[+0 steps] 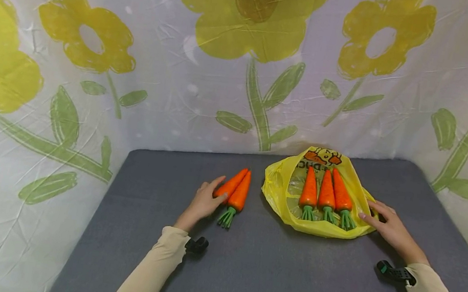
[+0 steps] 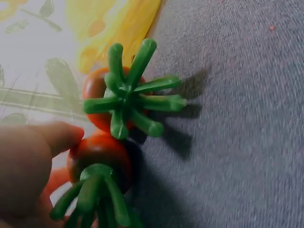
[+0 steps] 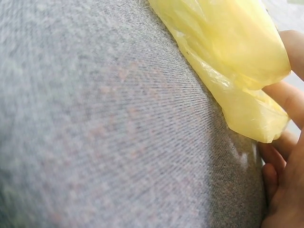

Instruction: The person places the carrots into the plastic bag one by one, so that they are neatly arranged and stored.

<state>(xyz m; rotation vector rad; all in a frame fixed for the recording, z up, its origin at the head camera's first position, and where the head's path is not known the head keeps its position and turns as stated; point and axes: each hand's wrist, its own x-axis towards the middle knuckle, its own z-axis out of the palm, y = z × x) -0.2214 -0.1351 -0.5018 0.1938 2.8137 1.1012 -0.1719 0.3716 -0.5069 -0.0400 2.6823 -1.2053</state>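
By flowered cloth, left hand pinches one carrot beside another, right hand the yellow bag.

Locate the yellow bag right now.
In the head view, the yellow bag lies right of centre on the grey table, between two loose carrots and the right hand.

Head fwd/dn; wrist views nr; tbl shared.

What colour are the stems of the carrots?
The stems are green; the left wrist view shows them best.
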